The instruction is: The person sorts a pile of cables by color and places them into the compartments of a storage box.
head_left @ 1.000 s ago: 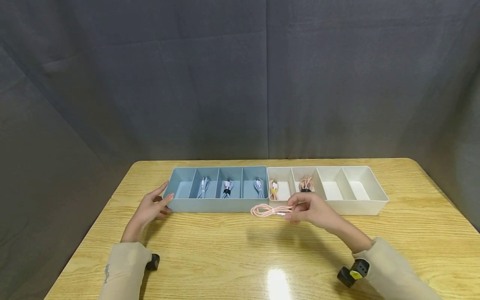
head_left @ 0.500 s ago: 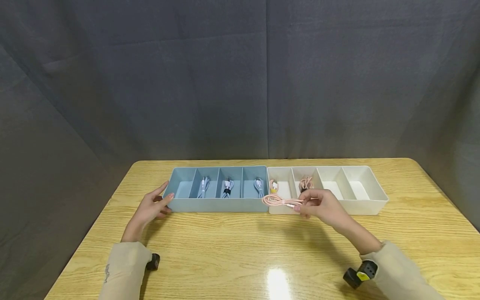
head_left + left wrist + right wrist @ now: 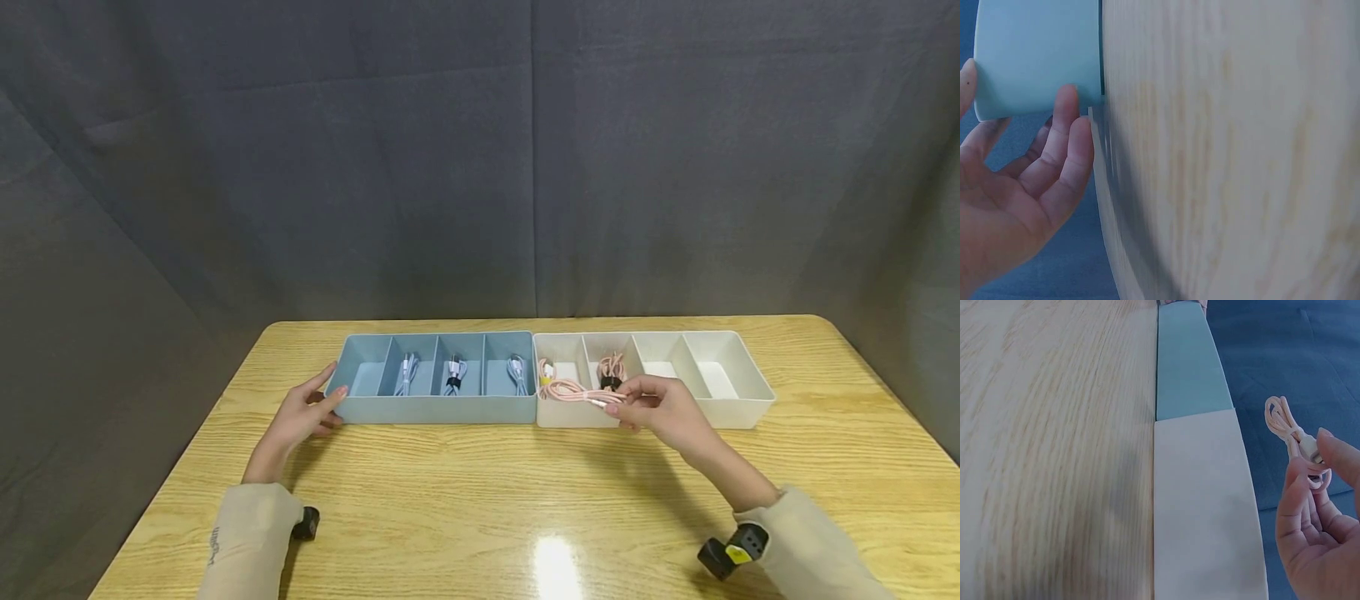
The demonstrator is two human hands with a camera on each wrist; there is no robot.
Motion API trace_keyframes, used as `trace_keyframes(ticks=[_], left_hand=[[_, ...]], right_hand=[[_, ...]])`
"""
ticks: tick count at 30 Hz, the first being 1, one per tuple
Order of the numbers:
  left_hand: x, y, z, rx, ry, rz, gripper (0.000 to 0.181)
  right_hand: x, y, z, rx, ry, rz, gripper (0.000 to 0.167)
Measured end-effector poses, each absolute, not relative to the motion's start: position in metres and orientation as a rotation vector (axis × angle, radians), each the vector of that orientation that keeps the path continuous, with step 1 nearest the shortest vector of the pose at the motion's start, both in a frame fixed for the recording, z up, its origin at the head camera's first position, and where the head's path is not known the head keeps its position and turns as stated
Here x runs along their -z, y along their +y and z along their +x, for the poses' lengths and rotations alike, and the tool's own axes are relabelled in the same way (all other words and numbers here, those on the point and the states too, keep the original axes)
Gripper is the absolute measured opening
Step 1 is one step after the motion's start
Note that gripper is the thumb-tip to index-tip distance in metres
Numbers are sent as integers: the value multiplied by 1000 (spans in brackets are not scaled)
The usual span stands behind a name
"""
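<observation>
My right hand (image 3: 669, 415) pinches one end of a pink charging cable (image 3: 572, 391), coiled in a bundle with a light tie. The bundle hangs over the front rim of the white divided box (image 3: 720, 413), pointing left. In the right wrist view, thumb and fingertips hold the cable's white plug (image 3: 1310, 449) above the box. At the far left, my left hand (image 3: 298, 415) touches the end of the blue divided box (image 3: 442, 410). In the left wrist view its fingers (image 3: 1067, 103) lie relaxed against that box's wall.
Both boxes stand end to end on the wooden table (image 3: 420, 500). Blue cables (image 3: 407, 373) lie in three blue compartments; pink cables (image 3: 612, 367) lie in the two left white ones. The leftmost blue and two right white compartments are bare. A dark curtain (image 3: 480, 167) hangs behind.
My right hand has moved right and slightly up with the pink charging cable, from in front of the boxes to over the white box's front rim. The left hand has stayed put.
</observation>
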State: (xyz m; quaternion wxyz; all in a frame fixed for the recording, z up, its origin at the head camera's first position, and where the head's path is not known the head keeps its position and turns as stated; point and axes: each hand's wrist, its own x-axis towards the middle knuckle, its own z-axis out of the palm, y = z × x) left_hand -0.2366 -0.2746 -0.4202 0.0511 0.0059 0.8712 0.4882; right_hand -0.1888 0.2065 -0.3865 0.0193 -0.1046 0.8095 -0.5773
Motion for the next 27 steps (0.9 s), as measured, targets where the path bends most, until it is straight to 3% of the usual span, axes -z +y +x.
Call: trace_keyframes(ticks=[27], left_hand=[[419, -274, -236, -1490, 2658, 17, 69]], right_hand=[[388, 233, -188, 1712, 2801, 2, 35]])
